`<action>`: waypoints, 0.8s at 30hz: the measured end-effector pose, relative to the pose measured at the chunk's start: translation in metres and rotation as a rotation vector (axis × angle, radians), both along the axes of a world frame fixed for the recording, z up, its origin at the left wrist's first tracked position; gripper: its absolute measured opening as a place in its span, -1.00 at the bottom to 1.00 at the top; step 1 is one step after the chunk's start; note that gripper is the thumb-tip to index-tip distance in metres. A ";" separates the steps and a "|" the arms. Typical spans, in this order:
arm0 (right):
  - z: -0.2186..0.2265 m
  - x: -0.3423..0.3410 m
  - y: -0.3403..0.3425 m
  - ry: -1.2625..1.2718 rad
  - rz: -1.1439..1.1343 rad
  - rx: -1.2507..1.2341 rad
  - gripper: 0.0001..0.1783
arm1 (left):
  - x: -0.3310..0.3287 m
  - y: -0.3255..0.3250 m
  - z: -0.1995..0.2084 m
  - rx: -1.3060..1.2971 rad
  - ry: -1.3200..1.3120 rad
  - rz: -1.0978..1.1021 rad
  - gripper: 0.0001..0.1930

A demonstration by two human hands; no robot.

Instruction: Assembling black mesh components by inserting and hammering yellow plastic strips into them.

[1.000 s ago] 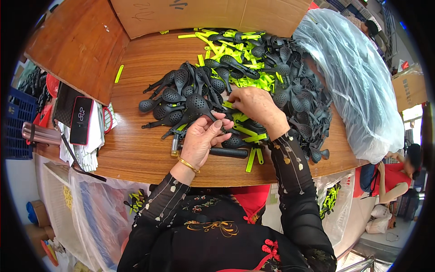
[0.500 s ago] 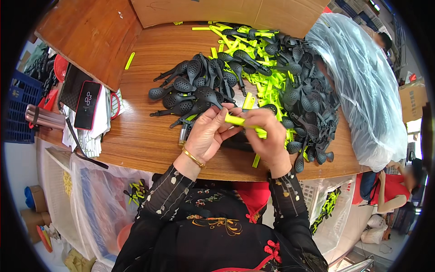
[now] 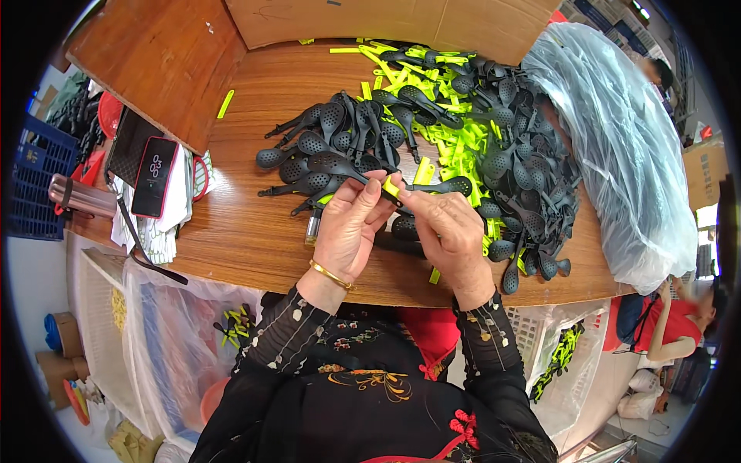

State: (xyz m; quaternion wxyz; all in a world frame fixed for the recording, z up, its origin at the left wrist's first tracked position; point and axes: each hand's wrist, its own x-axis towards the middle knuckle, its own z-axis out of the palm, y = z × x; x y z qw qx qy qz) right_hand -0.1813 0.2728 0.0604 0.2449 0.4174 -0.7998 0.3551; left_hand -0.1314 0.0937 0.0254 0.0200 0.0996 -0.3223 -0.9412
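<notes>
My left hand [image 3: 349, 235] is closed in a pinch on the neck of a black slotted spoon [image 3: 333, 163], its bowl pointing up and left. A short stretch of a lime-green handle piece [image 3: 391, 187] shows between my fingertips, at the spoon's lower end. The fingers of my right hand [image 3: 451, 231] are closed on that green piece; most of it is hidden by them. Just beyond the hands lies a pile of black slotted spoons [image 3: 332, 119]. Another loose black spoon [image 3: 451, 186] rests behind my right hand.
Lime-green handle pieces [image 3: 455, 143] and more black spoons [image 3: 532, 154] are heaped at the right on the wooden table [image 3: 231, 255]. Cardboard [image 3: 370, 21] stands along the back. A phone [image 3: 154, 177] lies on papers at left; a plastic-wrapped bundle [image 3: 617, 154] borders the right.
My right hand has come closer to the left, and the green piece, earlier showing long between the hands, is now mostly covered. The held spoon has shifted slightly left.
</notes>
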 end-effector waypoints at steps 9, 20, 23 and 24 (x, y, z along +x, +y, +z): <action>0.003 -0.001 0.000 0.055 -0.004 -0.038 -0.56 | -0.001 0.003 0.012 0.026 -0.026 0.037 -0.79; 0.003 0.003 -0.005 0.070 0.002 0.123 -0.59 | -0.001 0.001 0.007 0.062 -0.068 0.137 -0.81; 0.012 0.001 -0.005 0.082 -0.001 0.151 -0.58 | -0.003 -0.004 0.000 0.048 -0.050 0.085 -0.77; 0.010 0.002 -0.004 0.058 0.013 0.165 -0.56 | -0.002 -0.005 0.002 0.047 -0.047 0.085 -0.77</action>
